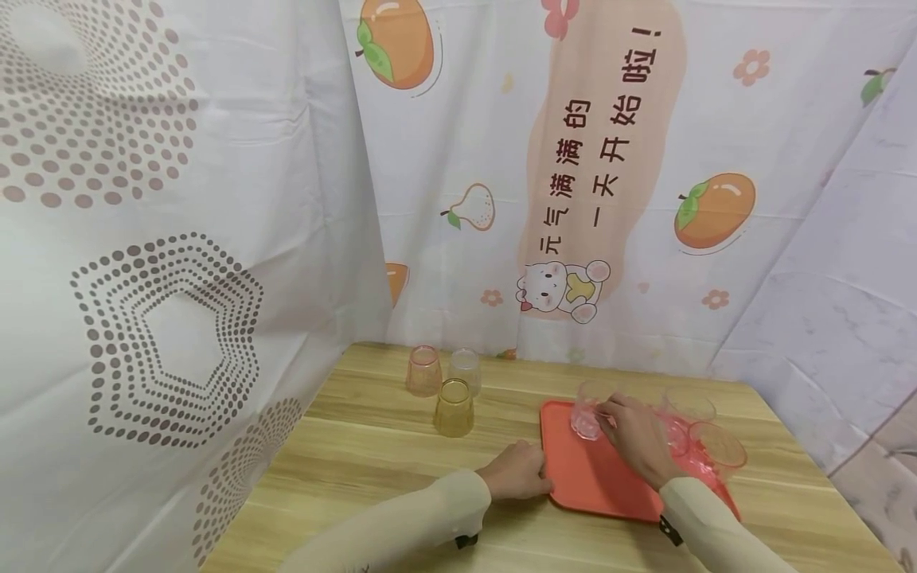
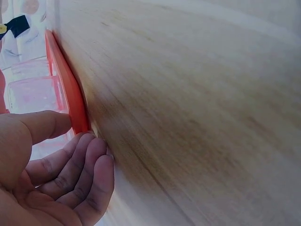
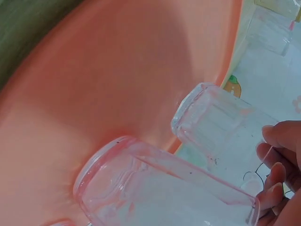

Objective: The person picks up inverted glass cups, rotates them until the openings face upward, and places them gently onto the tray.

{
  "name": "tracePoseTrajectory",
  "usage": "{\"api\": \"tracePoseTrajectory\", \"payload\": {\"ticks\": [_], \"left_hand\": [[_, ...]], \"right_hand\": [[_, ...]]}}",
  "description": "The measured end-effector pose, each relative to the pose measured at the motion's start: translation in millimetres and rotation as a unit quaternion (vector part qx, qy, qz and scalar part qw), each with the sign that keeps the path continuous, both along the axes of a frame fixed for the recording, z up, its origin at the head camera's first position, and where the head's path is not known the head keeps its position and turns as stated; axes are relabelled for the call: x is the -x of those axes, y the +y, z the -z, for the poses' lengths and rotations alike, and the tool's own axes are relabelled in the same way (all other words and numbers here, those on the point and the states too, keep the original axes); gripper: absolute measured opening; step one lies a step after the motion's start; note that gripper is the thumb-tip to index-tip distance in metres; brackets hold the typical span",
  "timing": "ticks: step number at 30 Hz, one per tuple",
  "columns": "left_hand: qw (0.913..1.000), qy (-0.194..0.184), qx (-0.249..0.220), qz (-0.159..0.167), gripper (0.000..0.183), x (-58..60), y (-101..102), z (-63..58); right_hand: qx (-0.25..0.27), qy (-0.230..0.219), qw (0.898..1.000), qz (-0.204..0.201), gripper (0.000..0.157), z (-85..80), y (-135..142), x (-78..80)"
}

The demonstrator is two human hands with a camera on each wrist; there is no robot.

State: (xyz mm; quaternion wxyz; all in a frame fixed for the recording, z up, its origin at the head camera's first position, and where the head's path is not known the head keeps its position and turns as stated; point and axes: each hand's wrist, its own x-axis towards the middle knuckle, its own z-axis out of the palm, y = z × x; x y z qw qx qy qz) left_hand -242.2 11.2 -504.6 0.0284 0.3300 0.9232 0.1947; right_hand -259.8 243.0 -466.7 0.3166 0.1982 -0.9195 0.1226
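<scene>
A red tray lies on the table. My left hand grips its left edge; in the left wrist view the thumb lies against the red rim and the other fingers curl at its outer side. With fingertips at the rim, my right hand pinches a clear cup at the tray's back left. Whether the cup's base touches the tray, I cannot tell. Another clear cup stands beside it, close to the fingers. More clear cups stand on the tray's right part, some hidden by my right hand.
Left of the tray, upside down on the wooden table, are a pink cup, a clear cup and a yellow cup. A printed curtain hangs behind the table, and another curtain hangs at the left.
</scene>
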Motion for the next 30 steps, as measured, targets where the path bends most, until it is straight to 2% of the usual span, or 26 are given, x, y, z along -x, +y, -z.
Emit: {"api": "tracePoseTrajectory", "payload": {"ticks": [13,20,30], "left_hand": [[0.9999,0.005,-0.007,0.008,0.041,0.4,-0.8,-0.1],[0.9999,0.006,-0.001,0.008,0.04,1.8,-1.2,1.3],[0.9996,0.026,0.004,0.014,0.04,1.9,-0.6,1.5]], "right_hand": [[-0.013,0.015,1.0,0.014,0.011,-0.1,-3.1,5.8],[-0.017,-0.005,1.0,0.025,0.01,-1.3,-5.2,6.9],[-0.009,-0.007,1.0,0.028,0.011,-1.4,-6.0,6.5]]}}
